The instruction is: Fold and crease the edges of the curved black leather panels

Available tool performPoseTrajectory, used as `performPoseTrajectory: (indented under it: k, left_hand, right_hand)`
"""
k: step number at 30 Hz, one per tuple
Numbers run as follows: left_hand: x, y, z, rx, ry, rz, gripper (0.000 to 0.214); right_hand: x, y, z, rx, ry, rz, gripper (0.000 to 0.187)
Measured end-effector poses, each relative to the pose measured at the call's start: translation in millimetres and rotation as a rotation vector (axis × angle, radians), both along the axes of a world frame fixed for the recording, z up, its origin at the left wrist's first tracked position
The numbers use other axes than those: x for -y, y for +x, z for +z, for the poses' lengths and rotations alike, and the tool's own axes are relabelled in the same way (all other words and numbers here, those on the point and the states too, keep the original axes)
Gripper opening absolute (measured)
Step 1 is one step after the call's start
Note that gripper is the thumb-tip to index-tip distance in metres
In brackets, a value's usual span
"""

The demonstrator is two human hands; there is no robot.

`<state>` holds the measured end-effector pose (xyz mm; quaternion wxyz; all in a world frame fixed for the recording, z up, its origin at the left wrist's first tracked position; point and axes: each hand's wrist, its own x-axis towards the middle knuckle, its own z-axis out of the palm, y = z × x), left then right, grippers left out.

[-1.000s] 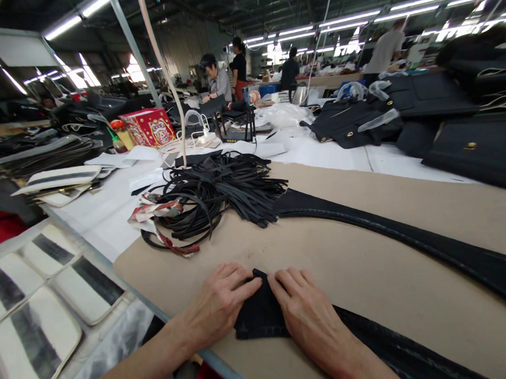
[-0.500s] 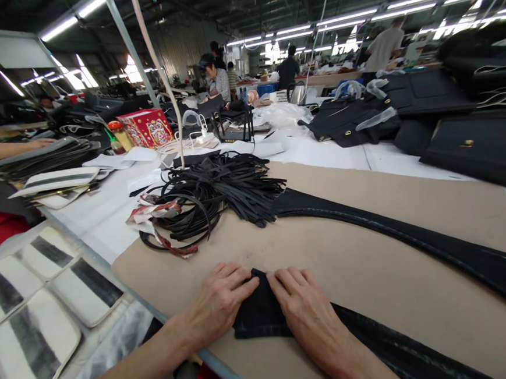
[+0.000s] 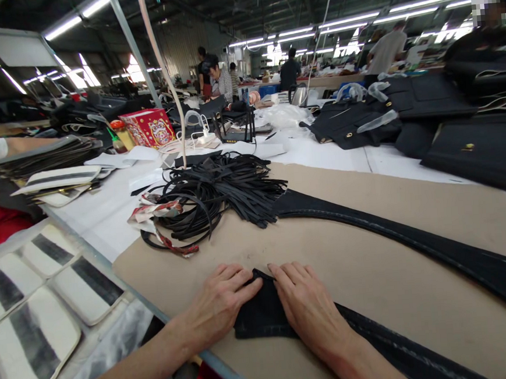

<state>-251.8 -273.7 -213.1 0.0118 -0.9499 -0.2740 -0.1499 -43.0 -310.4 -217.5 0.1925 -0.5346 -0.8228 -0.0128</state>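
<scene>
On the tan sheet (image 3: 374,285) lies a long black fabric or leather piece (image 3: 263,317), its wide end under both of my hands. My left hand (image 3: 222,297) grips its far left corner, thumb stretched along the top edge. My right hand (image 3: 305,302) holds the same far edge from the right, fingers bent over it; the fingertips are partly hidden. A narrow fold stands up along that edge between the hands. The rest of the piece runs out to the lower right beneath my right forearm. A second long, curved black piece (image 3: 383,234) rests beyond it.
A tangled bundle of thin black strips (image 3: 218,192) sits ahead. White panels with dark bands (image 3: 28,341) lie at left. Black bags (image 3: 477,148) are piled at right. A red box (image 3: 148,127) stands behind, near a hanging cable (image 3: 163,74). A co-worker's arm (image 3: 30,144) reaches over stacked sheets.
My right hand has shifted slightly away from me, and the far edge between my hands now shows a raised fold. The co-worker's arm at left has moved, showing a white sleeve.
</scene>
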Motion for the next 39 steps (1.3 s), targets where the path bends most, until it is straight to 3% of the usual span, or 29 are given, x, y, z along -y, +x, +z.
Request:
performPoseTrajectory:
  k: [4, 15, 27, 39]
  left_hand:
    - [0.9, -0.2, 0.5, 0.014, 0.017, -0.002, 0.036]
    - [1.3, 0.3, 0.4, -0.002, 0.008, 0.009, 0.035]
    - [1.7, 1.1, 1.0, -0.017, 0.001, 0.020, 0.036]
    - [2.1, 1.3, -0.2, 0.105, 0.112, 0.033, 0.041]
  right_hand:
    - [-5.2, -2.1, 4.9, -0.059, -0.078, -0.053, 0.015]
    - [-6.8, -6.3, 0.6, -0.120, -0.037, -0.070, 0.016]
    - [-3.9, -10.2, -0.2, 0.008, 0.091, -0.007, 0.017]
    - [-2.3, -10.5, -1.4, 0.061, 0.119, 0.008, 0.015]
